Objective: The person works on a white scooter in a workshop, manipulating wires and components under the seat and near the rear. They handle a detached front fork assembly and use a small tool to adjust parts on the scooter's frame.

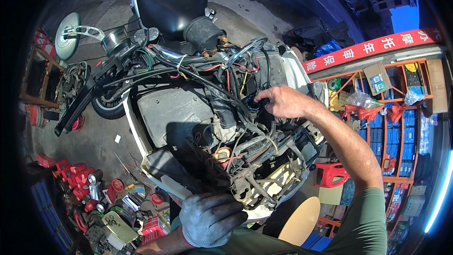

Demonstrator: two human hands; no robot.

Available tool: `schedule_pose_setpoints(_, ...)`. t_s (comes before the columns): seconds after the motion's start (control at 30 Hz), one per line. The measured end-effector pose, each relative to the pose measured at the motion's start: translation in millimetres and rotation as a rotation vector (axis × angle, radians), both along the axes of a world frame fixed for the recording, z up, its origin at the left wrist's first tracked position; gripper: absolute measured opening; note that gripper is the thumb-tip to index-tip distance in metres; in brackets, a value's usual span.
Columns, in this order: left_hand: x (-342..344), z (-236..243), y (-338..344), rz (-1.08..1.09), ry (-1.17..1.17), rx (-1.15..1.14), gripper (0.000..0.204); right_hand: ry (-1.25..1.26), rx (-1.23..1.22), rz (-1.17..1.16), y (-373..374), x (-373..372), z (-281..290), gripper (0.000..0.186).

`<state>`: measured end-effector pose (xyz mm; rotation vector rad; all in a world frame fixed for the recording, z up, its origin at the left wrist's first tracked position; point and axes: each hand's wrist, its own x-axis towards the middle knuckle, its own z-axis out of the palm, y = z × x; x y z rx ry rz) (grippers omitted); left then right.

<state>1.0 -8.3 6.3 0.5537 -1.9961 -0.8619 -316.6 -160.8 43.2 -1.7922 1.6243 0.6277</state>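
Observation:
A partly stripped scooter (174, 108) fills the middle, its frame, wiring and engine parts exposed. My bare right hand (285, 103) reaches into it from the right, index finger extended to the rim of a dark round opening (252, 104). Its other fingers curl under, and whatever they may hold is hidden. Close to me, my left hand (212, 219) wears a grey-blue glove with dark fingers. Those fingers are bent together beside the scooter's near end, with the palm side out of sight. Cables and hoses (203, 75) cross above the bay, and a red-and-cream round part (222, 155) sits lower down.
The scooter's black seat (172, 4) lies beyond its handlebar and round mirror (68, 35). Red bottles (78, 177), a screwdriver (130, 186) and scattered parts cover the floor at left. On the right stand orange shelves (401, 113), a red stool (331, 174) and a tan round seat (299, 222).

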Motion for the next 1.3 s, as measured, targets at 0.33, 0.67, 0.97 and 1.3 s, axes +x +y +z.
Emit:
schedule_pose_setpoints(0.33,1,-1,0,-0.005,-0.015,-0.007,0.031,-0.011,0.184,-0.160,-10,12,6,0.049)
schedule_pose_setpoints(0.67,1,0,0,-0.010,-0.002,-0.014,0.030,-0.532,0.291,-0.788,11,-6,2,0.038)
schedule_pose_setpoints(0.97,2,-4,5,-0.026,-0.029,0.032,0.023,-0.630,0.343,-0.956,17,5,0,0.057)
schedule_pose_setpoints(1.3,3,-5,5,-0.045,-0.045,0.037,0.023,-0.653,0.336,-0.888,25,-3,-14,0.068)
